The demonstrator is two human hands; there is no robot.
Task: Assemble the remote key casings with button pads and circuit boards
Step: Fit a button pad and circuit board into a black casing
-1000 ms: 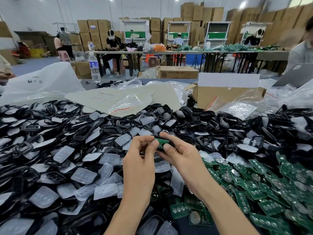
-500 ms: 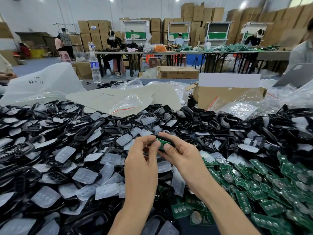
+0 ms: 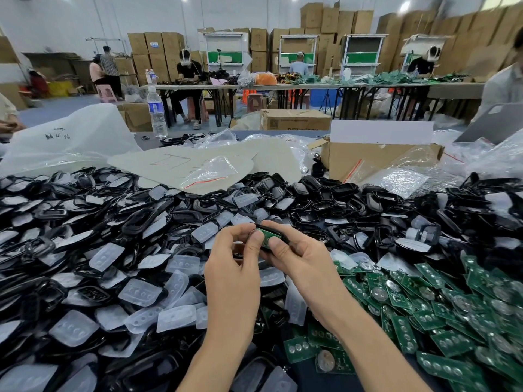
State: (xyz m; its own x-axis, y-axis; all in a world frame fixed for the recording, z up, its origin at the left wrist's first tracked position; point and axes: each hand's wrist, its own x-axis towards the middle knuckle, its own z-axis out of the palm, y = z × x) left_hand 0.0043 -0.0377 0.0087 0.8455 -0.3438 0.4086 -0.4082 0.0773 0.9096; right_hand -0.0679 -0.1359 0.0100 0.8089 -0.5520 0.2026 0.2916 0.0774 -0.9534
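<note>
You hold one black key casing point(image 3: 283, 239) in both hands at the centre of the view, just above the heap on the worktop point(image 3: 307, 373), with a green circuit board point(image 3: 268, 236) seated in its open face. Your left hand point(image 3: 232, 267) has its fingers point(image 3: 235, 232) curled round the casing's left end, the thumb pressing on the board. Your right hand point(image 3: 300, 258) clamps the right end, fingers wrapped over the far edge and thumb on the near edge. Loose black casings point(image 3: 325, 199) lie heaped from 9 o'clock round through 12 to 2 o'clock of your hands. Translucent button pads point(image 3: 140, 292) are scattered over them, thickest at 8 o'clock. A pile of green circuit boards point(image 3: 452, 306) spreads at 4 o'clock. An open cardboard box point(image 3: 368, 159) stands at 1 o'clock beyond the heap, and a water bottle point(image 3: 157, 114) stands upright at 11 o'clock.
</note>
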